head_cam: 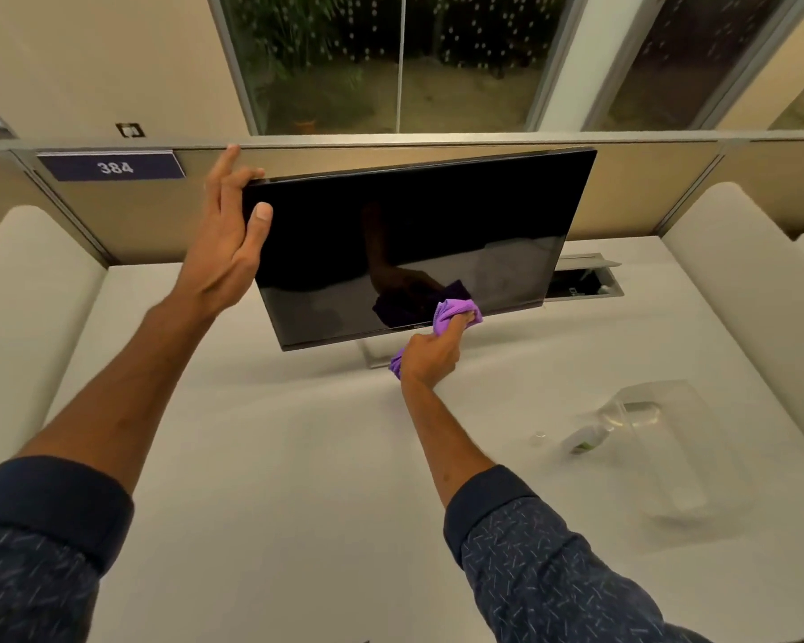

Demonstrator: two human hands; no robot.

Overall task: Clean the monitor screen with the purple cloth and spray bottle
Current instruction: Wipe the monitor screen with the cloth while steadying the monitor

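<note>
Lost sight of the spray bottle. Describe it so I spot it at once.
On the white desk, look right of the monitor, nearer the person. The spray bottle lies there at the mouth of a clear plastic bag. Its green label sets it apart from the see-through bag and the small clear cap beside it.

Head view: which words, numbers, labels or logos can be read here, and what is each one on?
"384": white digits on the dark blue plate fixed to the partition, upper left.
Monitor: small logo on the bottom bezel, just left of the cloth, too small to read.
Spray bottle: green label, too blurred to read.
</note>
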